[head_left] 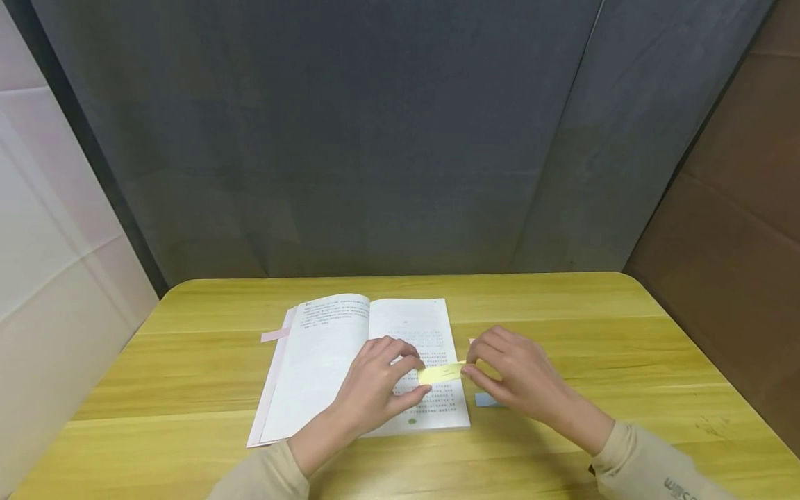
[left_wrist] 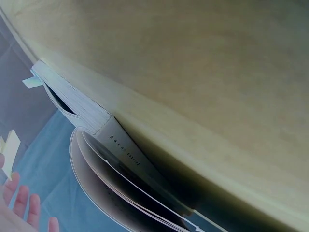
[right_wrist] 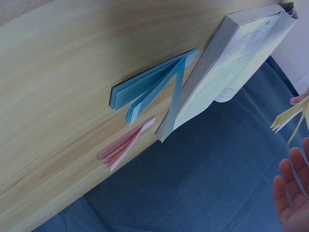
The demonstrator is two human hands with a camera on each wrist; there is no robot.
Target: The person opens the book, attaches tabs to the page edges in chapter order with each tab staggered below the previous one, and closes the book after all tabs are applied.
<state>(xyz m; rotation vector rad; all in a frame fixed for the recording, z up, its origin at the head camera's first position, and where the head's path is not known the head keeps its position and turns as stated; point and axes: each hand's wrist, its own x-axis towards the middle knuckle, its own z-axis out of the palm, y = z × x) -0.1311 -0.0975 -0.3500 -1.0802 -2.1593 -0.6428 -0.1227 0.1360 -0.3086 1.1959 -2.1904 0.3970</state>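
Note:
Both hands hold a small yellow pad of sticky notes (head_left: 441, 373) above the right page of an open book (head_left: 328, 368). My left hand (head_left: 380, 380) has its thumb and forefinger at the pad's left end. At the other end, my right hand (head_left: 521, 371) pinches the pad between thumb and fingers. Seen from the right wrist, the yellow notes (right_wrist: 292, 116) fan apart into separate leaves. Some fingers of the right hand (right_wrist: 297, 186) spread below them. A pink tab (head_left: 275, 335) sticks out from the book's left edge.
A blue pad of sticky notes (right_wrist: 145, 89) lies beside the book's right edge, its leaves fanned. Next to it is a pink pad (right_wrist: 126, 145), mostly behind the right hand in the head view. The wooden table (head_left: 625, 347) meets a dark curtain (head_left: 375, 139) at its back edge.

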